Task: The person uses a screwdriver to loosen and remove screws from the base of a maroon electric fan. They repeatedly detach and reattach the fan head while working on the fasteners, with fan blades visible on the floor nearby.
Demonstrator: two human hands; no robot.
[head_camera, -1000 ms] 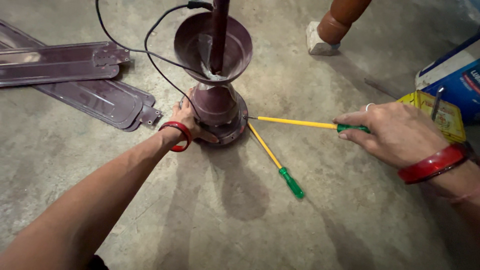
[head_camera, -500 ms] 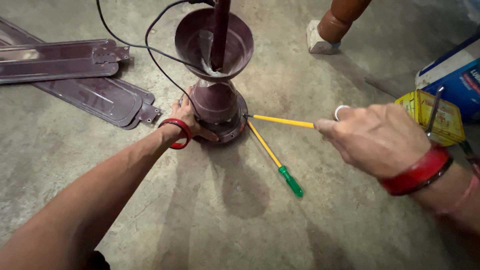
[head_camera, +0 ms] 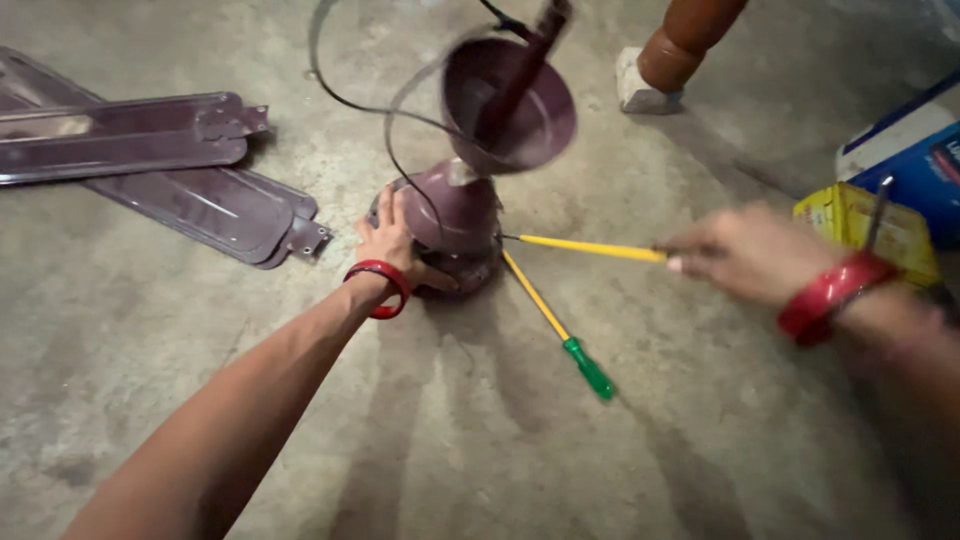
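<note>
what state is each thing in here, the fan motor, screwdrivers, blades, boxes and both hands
fan motor: standing on floor, blades off
left hand: pressed on motor base
right hand: gripping a screwdriver, blurred
held screwdriver: tip at motor base
second screwdriver: lying loose on floor
fan blades: detached, stacked flat
yellow box: open

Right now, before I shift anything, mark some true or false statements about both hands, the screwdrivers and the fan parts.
1. The left hand rests on the maroon fan motor housing. True.
2. The right hand holds a yellow-shafted screwdriver pointed at the housing. True.
3. The second screwdriver is held in the left hand. False: it lies on the concrete floor, its green handle away from the housing.
4. The fan blades are mounted on the motor. False: they lie detached on the floor beside it.
5. Each wrist wears a red bangle. True.
</note>
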